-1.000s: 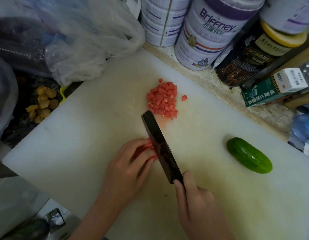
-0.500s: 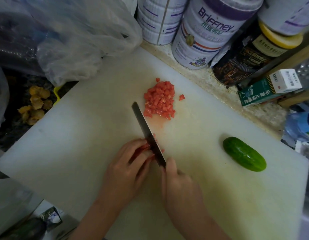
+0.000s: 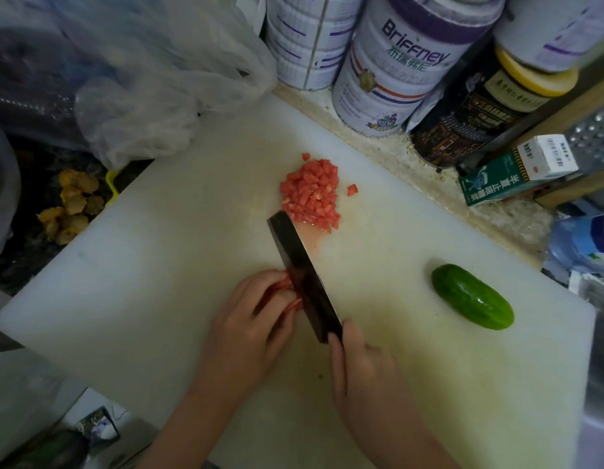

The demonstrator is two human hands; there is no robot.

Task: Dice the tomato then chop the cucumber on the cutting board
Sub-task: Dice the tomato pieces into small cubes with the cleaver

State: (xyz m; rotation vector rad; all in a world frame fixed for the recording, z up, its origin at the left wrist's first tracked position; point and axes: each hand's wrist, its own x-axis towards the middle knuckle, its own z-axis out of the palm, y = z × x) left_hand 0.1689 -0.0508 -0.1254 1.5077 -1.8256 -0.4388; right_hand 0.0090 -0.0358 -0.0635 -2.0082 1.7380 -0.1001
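Downward, left hand (image 3: pixel 250 330) curled, pinning tomato (image 3: pixel 284 283)

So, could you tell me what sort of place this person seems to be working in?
Probably a cramped home kitchen counter: a white cutting board holds diced tomato and a whole cucumber, the right hand grips a knife, and labelled tins crowd the back edge.

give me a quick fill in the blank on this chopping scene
The right hand grips the ____, its blade beside the left hand.
The left hand holds a red piece of ____ on the cutting board.
The green ____ lies uncut on the board, right of the blade.
Missing words: knife; tomato; cucumber.
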